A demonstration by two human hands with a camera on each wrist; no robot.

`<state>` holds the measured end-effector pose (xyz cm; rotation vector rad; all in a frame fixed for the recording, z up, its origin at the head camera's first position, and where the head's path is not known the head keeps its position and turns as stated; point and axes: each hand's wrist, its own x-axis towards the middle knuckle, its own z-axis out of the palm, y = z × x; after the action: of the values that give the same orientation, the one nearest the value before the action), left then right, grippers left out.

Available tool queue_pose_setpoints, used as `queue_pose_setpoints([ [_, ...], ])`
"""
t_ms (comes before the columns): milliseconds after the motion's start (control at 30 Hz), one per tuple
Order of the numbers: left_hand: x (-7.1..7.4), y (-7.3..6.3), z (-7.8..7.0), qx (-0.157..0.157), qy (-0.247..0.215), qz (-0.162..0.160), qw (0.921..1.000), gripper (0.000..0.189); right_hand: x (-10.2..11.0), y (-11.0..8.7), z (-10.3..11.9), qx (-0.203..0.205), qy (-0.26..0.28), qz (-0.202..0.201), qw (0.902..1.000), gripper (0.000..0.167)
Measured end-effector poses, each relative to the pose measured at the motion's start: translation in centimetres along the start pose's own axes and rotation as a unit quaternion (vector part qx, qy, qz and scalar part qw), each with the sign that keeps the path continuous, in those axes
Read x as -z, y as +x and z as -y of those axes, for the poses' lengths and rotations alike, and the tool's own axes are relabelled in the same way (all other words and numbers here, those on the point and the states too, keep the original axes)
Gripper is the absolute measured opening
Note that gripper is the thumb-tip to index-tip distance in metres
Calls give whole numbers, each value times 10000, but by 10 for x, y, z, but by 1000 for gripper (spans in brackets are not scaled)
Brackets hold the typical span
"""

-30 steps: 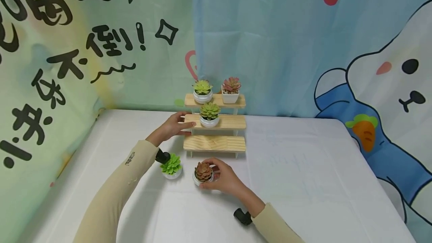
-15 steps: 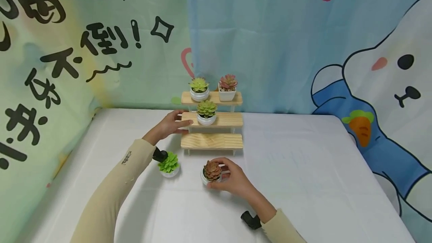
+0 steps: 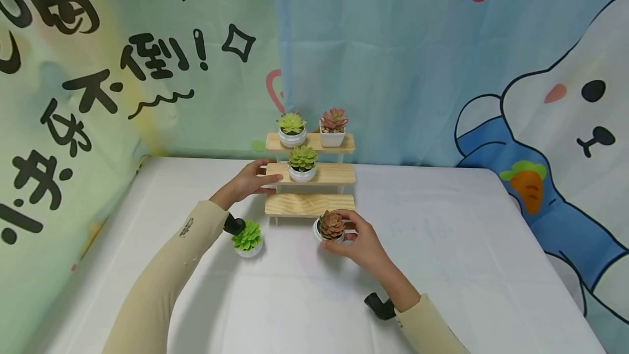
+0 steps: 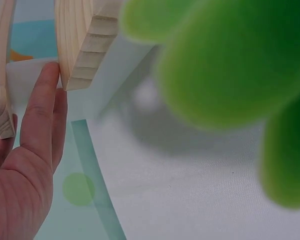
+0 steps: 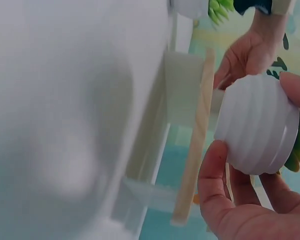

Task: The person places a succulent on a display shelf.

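Observation:
My right hand holds a small potted succulent with reddish-brown leaves, its fingers and thumb around the ribbed white pot. The pot is lifted off the table, just in front of the bottom board's right end. At the left end of a three-tier wooden stand, my left hand grips the middle board, with fingers on both sides of it in the left wrist view. A bright green potted succulent stands on the table below the left wrist, and its leaves loom blurred in that wrist's view.
On the top board sit a yellow-green succulent in a round pot and a pink succulent in a square pot. Another green succulent is on the middle board. Printed cloth hangs behind the white table.
My right hand has carried the reddish-brown succulent rightward and up toward the stand's bottom board. The left hand keeps its place on the stand.

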<state>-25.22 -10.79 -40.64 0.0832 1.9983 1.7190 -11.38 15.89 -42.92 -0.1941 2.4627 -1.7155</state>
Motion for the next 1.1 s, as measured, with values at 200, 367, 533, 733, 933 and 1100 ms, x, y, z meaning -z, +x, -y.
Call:
queue_pose_setpoints([
  [200,0,-1,-2,55,54,8,10000,72,12,8,2,-37,104,-269,9996,64],
  [367,1,-3,-5,62,104,30,9999,72,17,15,5,-84,210,-470,9986,65],
  [533,-1,-2,-5,80,62,-23,9999,72,20,24,10,-94,237,-726,9970,69],
  [733,0,0,-3,100,59,-19,9999,72,25,36,17,-74,258,-1024,9944,70],
  [933,2,2,-2,66,49,12,10000,74,26,51,21,59,411,-1261,9912,68],
  [1100,2,1,-2,62,39,7,10000,72,25,61,23,88,457,-1286,9906,67],
])
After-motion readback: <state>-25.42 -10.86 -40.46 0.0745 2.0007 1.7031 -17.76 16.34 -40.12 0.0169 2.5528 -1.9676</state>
